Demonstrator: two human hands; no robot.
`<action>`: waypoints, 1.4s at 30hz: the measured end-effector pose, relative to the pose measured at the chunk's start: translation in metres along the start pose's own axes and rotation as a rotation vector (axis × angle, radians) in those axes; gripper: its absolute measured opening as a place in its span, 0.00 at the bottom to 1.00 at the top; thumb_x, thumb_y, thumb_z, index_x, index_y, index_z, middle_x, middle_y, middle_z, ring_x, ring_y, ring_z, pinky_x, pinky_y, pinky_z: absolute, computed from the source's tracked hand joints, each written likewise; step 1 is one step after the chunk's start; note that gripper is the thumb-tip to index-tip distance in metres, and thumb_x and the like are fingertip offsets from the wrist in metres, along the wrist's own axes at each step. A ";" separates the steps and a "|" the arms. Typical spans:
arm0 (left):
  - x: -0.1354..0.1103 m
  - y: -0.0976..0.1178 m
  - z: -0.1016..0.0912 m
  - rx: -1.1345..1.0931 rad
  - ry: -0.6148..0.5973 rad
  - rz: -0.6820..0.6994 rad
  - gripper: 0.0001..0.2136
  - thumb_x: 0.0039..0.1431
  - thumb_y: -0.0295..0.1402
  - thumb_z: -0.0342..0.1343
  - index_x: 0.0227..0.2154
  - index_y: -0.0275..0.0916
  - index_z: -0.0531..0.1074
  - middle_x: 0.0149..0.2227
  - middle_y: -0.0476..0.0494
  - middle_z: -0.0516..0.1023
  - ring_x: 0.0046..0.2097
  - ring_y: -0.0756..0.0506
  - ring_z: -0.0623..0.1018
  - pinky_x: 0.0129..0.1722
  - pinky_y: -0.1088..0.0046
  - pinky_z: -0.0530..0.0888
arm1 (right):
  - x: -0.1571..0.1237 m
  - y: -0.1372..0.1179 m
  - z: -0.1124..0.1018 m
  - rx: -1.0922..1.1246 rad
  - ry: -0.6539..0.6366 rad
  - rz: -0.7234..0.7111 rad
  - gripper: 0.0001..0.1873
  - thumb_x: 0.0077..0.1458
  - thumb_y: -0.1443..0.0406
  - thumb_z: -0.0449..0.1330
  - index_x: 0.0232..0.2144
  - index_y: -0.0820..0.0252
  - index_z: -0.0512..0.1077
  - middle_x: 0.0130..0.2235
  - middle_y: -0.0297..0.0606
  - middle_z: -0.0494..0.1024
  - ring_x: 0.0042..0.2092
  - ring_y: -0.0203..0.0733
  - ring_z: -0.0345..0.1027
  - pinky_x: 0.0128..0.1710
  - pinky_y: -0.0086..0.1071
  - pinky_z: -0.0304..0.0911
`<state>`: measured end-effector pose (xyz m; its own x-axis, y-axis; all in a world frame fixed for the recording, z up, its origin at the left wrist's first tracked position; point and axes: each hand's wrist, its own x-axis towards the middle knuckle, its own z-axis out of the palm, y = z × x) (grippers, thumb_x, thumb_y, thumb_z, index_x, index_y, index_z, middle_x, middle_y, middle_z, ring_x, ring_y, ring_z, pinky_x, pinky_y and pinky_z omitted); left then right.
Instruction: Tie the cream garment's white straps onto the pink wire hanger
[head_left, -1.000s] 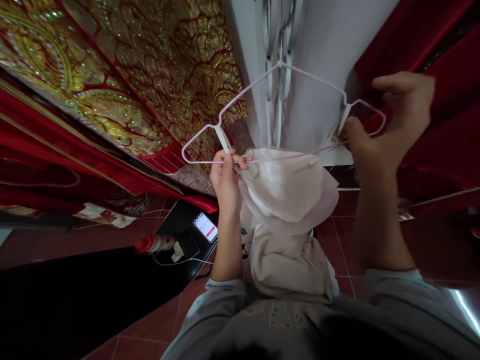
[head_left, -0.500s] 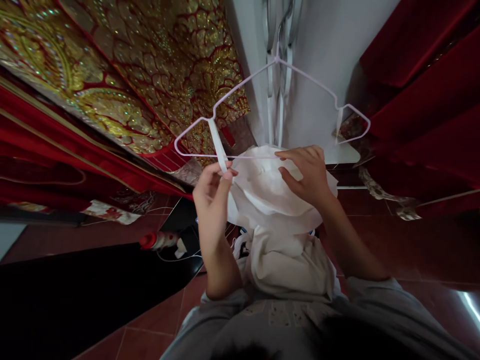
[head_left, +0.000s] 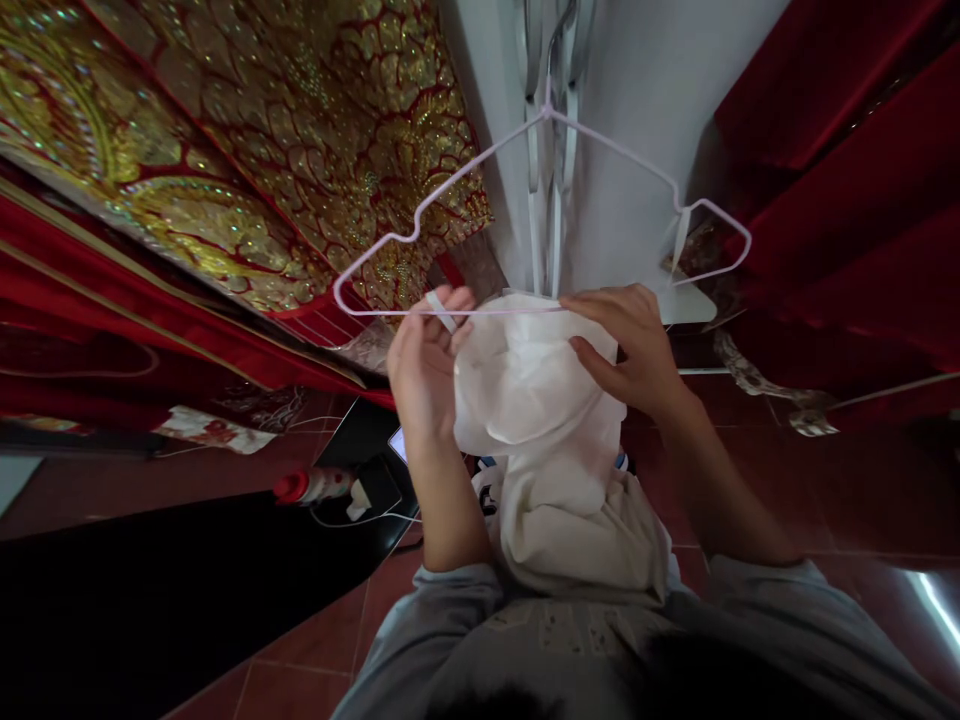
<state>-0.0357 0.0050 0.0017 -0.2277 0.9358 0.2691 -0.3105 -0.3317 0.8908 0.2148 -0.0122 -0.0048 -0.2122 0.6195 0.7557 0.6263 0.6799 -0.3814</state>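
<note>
A pale pink wire hanger (head_left: 420,215) hangs from a hook on the white wall. A cream white garment (head_left: 540,400) droops from its lower bar down toward my lap. My left hand (head_left: 424,365) is closed on the garment's left edge and pinches its white strap (head_left: 441,310) just under the bar. At the garment's upper right edge, my right hand (head_left: 626,345) has its fingers curled into the cloth below the bar. The other white strap (head_left: 679,245) still hangs over the hanger's right shoulder.
Red and gold embroidered gowns (head_left: 247,170) hang at the left, dark red cloth (head_left: 847,170) at the right. Below left, a black table (head_left: 150,590) carries a red-capped bottle (head_left: 311,487), a charger with cable and a phone. The floor is red tile.
My right hand left the hanger's right end and came down onto the garment's top. The left strap has come off the hanger's left notch and is now in my left hand.
</note>
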 end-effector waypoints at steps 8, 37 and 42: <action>-0.004 0.004 0.039 -0.083 0.089 0.106 0.19 0.64 0.53 0.63 0.34 0.43 0.68 0.28 0.49 0.76 0.35 0.46 0.84 0.28 0.77 0.77 | 0.009 0.021 -0.040 0.180 0.308 0.446 0.07 0.60 0.63 0.63 0.39 0.53 0.80 0.35 0.37 0.80 0.33 0.40 0.72 0.35 0.38 0.69; -0.001 -0.022 -0.023 0.211 0.435 0.469 0.08 0.65 0.36 0.62 0.42 0.42 0.83 0.51 0.43 0.84 0.53 0.41 0.83 0.38 0.70 0.80 | -0.003 0.011 -0.001 -0.119 0.043 0.016 0.31 0.64 0.52 0.63 0.68 0.43 0.65 0.41 0.37 0.83 0.42 0.50 0.75 0.55 0.54 0.63; 0.030 0.013 -0.041 0.288 0.098 0.529 0.24 0.51 0.41 0.77 0.50 0.42 0.82 0.55 0.42 0.83 0.59 0.37 0.80 0.63 0.54 0.75 | -0.003 0.012 0.001 -0.133 0.015 0.044 0.36 0.64 0.51 0.63 0.71 0.42 0.60 0.40 0.38 0.82 0.43 0.52 0.74 0.55 0.56 0.62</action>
<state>-0.0844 0.0240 0.0059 -0.3707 0.6328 0.6798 0.1271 -0.6905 0.7121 0.2222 -0.0056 -0.0118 -0.1718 0.6408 0.7482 0.7291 0.5935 -0.3409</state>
